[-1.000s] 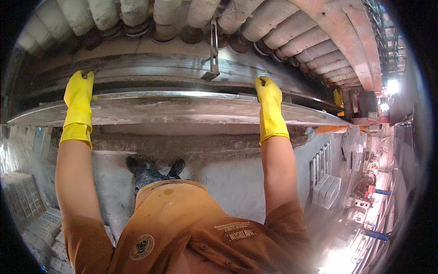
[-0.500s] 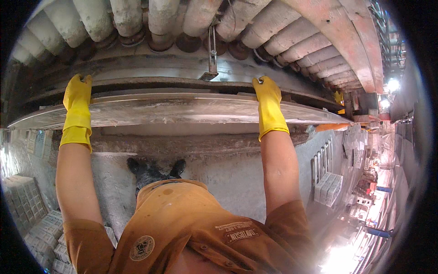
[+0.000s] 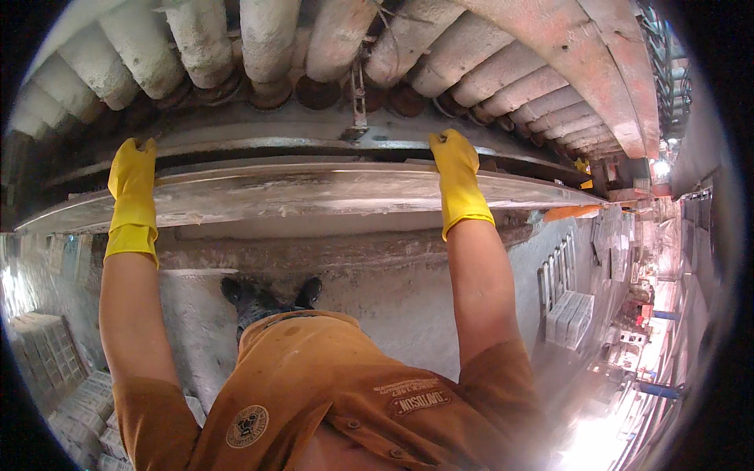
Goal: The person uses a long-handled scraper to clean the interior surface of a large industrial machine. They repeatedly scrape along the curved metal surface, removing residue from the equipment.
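My left hand point(image 3: 133, 179), in a yellow rubber glove, is closed over the upper edge of a long grey slab point(image 3: 298, 191). Its fingers curl down the far side and are partly hidden. Further right along the same edge, my right hand point(image 3: 457, 174), gloved alike, is also closed on it. Both arms reach forward and are spread wide. The slab's streaked face runs across nearly the whole view; its material is hard to tell. Just beyond it lies a dark gap, then a dark ledge with a pale, wet-looking rim point(image 3: 306, 143).
A row of thick, pale cylinders point(image 3: 265, 47) hangs beyond the slab, with a metal bracket point(image 3: 359, 98) among them. A curved beam point(image 3: 585, 55) arches at upper right. Light blocks point(image 3: 569, 318) stand on the right floor; stacked blocks point(image 3: 49, 345) lie at left. My dark boots point(image 3: 309, 293) are below.
Both hands keep their hold on the slab. The pale rim beyond looks brighter and wetter, and the bracket appears slightly higher and further left. The view has shifted a little.
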A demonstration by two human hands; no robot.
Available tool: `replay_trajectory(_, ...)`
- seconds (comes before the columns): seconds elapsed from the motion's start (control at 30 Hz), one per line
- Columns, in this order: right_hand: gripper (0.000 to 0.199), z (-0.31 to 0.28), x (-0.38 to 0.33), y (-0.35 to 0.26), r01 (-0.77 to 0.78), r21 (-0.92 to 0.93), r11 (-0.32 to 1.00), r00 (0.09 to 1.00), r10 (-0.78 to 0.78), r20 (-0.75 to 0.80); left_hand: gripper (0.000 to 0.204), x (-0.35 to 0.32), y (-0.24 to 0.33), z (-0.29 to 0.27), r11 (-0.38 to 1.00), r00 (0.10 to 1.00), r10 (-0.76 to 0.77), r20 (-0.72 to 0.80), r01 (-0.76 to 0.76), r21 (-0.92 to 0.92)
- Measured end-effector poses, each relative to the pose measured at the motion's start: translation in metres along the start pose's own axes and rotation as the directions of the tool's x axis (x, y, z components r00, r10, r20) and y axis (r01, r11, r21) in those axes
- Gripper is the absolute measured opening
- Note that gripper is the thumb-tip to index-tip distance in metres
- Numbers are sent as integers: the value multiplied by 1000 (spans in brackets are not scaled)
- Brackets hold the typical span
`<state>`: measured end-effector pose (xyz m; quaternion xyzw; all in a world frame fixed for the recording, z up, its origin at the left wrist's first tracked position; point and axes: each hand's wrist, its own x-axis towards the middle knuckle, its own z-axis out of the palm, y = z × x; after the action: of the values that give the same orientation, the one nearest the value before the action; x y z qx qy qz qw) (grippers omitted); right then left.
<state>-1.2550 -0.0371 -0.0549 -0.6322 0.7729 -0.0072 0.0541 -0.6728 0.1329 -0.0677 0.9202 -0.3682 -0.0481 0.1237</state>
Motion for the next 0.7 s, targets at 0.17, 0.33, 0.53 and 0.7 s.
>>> replay_trajectory(0.17, 53, 2, 18, -7, -61, 35, 998, 998, 61, 22, 55, 16, 20, -1, 999, 996, -47, 78, 47, 3)
replay_trajectory(0.33, 49, -1, 11, -10, -17, 7, 1000, 1000, 17, 4, 56, 10, 16, 3, 1000, 1000, 5, -7, -4, 17)
replay_trajectory(0.53, 48, 7, -18, 16, 27, -4, 1000, 996, -28, -88, 56, -20, -3, 4, 998, 999, 32, -10, -31, 61)
replay_trajectory(0.7, 48, 13, -35, 29, -21, 58, 998, 1000, 22, -16, 56, -52, -7, 2, 999, 999, 13, -39, -11, 50)
